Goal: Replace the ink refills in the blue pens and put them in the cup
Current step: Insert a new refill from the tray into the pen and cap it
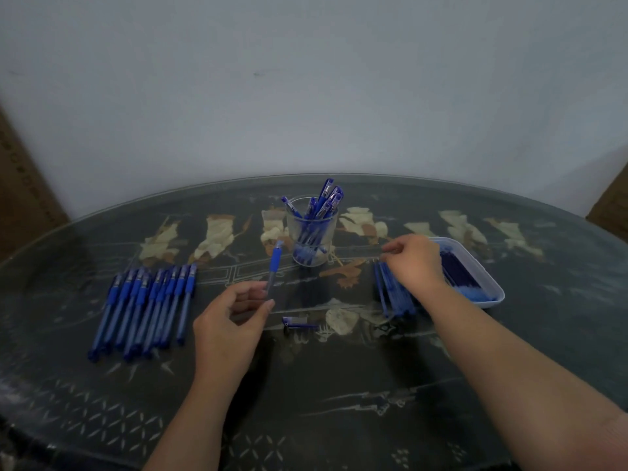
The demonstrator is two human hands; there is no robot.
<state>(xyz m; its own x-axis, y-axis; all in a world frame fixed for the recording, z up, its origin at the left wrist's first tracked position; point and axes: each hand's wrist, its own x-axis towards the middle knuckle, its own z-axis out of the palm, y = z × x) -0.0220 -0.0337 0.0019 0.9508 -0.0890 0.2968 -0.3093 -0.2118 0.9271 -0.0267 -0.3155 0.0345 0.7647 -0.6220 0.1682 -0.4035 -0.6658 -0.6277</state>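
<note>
Nearest, the left hand (234,317) has its thumb and fingers curled round the lower end of a blue pen (274,266). The pen stands nearly upright above the fingertips, its blue grip well clear of them. Just right of those fingers and a little nearer, a loose cap (299,323) lies flat on the table (339,402). Well to the left of the same fingers, a row of pens (146,307) lies side by side, touching one another. Farther out, the right hand (416,261) has thumb and forefinger pinched together on what looks like a thin refill (362,258), which runs level to the left of the fingertips; blur hides its ends. Under that hand's palm lies a heap of refills (394,294), and just right of its knuckles sits a pale tray (489,266) holding more blue pieces. Beyond the fingertips of both hands, between them, stands the clear cup (311,239) with several blue pens leaning on its rim
</note>
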